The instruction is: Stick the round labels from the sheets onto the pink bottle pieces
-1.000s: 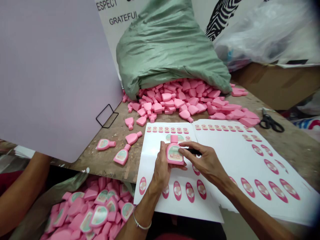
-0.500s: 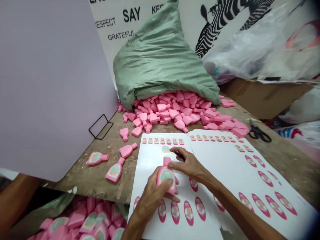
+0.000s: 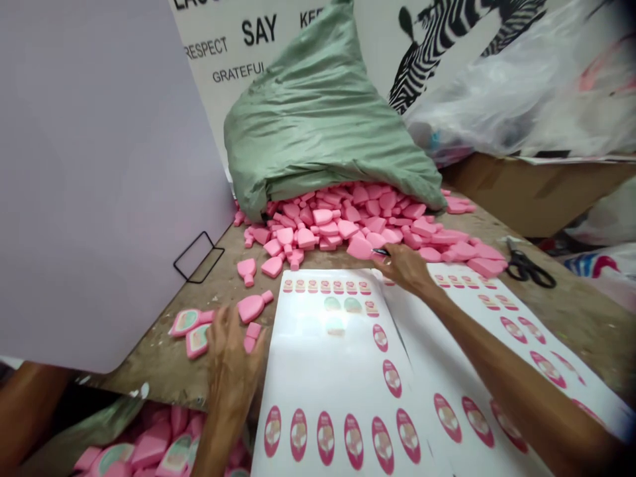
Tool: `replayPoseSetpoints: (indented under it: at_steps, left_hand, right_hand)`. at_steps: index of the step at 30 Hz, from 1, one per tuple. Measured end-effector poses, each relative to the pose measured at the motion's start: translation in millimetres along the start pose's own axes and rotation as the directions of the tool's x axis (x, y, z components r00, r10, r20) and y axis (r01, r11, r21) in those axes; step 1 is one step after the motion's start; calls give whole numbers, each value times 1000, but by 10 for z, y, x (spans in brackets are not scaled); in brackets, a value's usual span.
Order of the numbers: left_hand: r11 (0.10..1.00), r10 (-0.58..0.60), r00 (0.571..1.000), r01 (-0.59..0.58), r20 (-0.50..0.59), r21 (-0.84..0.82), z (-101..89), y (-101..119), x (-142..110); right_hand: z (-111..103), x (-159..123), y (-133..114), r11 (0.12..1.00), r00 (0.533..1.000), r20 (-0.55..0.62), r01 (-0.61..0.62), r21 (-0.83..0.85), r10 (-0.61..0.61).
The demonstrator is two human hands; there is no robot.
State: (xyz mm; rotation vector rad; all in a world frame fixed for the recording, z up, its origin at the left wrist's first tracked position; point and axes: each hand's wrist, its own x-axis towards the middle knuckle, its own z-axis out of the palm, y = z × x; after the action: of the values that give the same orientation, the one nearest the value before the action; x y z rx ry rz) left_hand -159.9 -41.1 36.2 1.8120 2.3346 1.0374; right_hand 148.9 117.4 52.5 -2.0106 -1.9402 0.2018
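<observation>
My left hand (image 3: pixel 230 358) lies over the labelled pink bottles at the table's left side, fingers stretched out. One labelled pink bottle (image 3: pixel 197 340) shows partly beside its fingers. Close to the thumb is a pink bottle cap (image 3: pixel 253 330), its bottle mostly hidden by the hand. At the front of the pile, my right hand (image 3: pixel 405 268) grips a small black tool (image 3: pixel 381 252) with a shiny part; its exact kind is unclear. Its fingers are at the neck end of a plain pink bottle (image 3: pixel 359 248). Sticker sheets (image 3: pixel 318 371) with oval and small labels lie between the hands.
A green sack (image 3: pixel 328 126) spills plain pink bottles (image 3: pixel 322 228) across the back. Black scissors (image 3: pixel 529 268) lie at the right. A black wire frame (image 3: pixel 199 257) stands beside the pale panel (image 3: pixel 99 165). More labelled bottles (image 3: pixel 149 444) fill a bag below the front edge.
My left hand has moved left from the sheet, taking the labelled bottle to the others. My right hand has gone forward to the pile with the black tool. More pale green stickers now show.
</observation>
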Motion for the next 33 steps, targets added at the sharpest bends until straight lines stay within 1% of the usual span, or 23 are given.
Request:
replayPoseSetpoints:
  at_steps: [1,2,3,4,5,6,7,8,9,10,11,12,13,14,15,16,18,20,22,25,29,31,33]
  left_hand:
    - [994,65,996,-59,58,-87,-21,123,7]
    - [976,119,979,-85,163,-202,-36,250,12]
    - [940,174,936,-64,308,-335,-47,372,11]
    - [888,242,848,2,471,-460,-53,481,1]
    - [829,315,723,107,615,-550,-54,573,-20]
    - [769,380,585,232,717,-596,-51,643,-52]
    - [715,421,476,350,772,-605,-42,691,-94]
    - [668,428,422,448,799,-595,-27,717,-141]
    - [622,397,431,524,811,-582,-5,725,-190]
    - [575,336,476,579,813,-577,23,721,-234]
    - [531,262,537,614,802,-584,57,711,-272]
    - [493,186,597,630,780,-600,97,699,-301]
    - [464,120,643,637,757,-615,143,689,-320]
    - [442,68,675,640,735,-628,192,683,-333]
    - [422,30,700,638,713,-644,243,679,-340]
    - [403,7,719,634,695,-660,294,679,-344]
    - [370,-12,743,625,669,-687,389,679,-350]
    - [355,-13,751,621,661,-699,462,675,-357]
    - [367,-16,744,626,668,-688,507,668,-361]
    - [369,-24,730,642,683,-673,528,665,-352]
    - [343,-40,718,663,695,-665,507,690,-328]
    - [346,-51,715,667,697,-660,496,702,-322]
    - [355,-56,712,669,699,-653,492,706,-322]
  right_hand:
    - [-112,-136,-37,994,992,64,104,29,-105]
    - [-227,-287,-87,954,939,176,281,102,-296]
    - [-338,-446,-146,884,846,262,424,196,-464]
    - [-438,-604,-210,806,741,323,514,292,-589]
    - [-518,-750,-272,748,659,356,548,375,-662]
    - [-573,-877,-324,715,617,367,546,437,-696]
    - [-597,-978,-360,700,606,366,518,491,-706]
    - [-587,-1051,-378,700,625,358,472,535,-694]
    - [-543,-1097,-377,710,666,342,416,568,-663]
    - [-465,-1121,-362,727,724,316,360,586,-613]
    - [-358,-1131,-338,748,791,280,306,588,-544]
    - [-229,-1133,-314,775,853,239,261,576,-464]
    - [-88,-1133,-293,808,904,190,228,543,-383]
    - [56,-1135,-279,840,937,138,214,498,-320]
    - [191,-1139,-274,868,953,82,227,442,-291]
    - [311,-1145,-275,890,956,32,259,376,-291]
    - [487,-1156,-285,911,938,-54,345,224,-342]
    - [579,-1161,-289,909,913,-104,404,101,-394]
    - [613,-1158,-279,901,898,-116,431,44,-424]
    - [616,-1148,-253,890,889,-110,452,62,-444]
    - [608,-1138,-250,895,904,-89,427,131,-419]
    - [608,-1141,-267,898,906,-96,423,125,-413]
    - [611,-1152,-288,891,892,-117,446,81,-436]
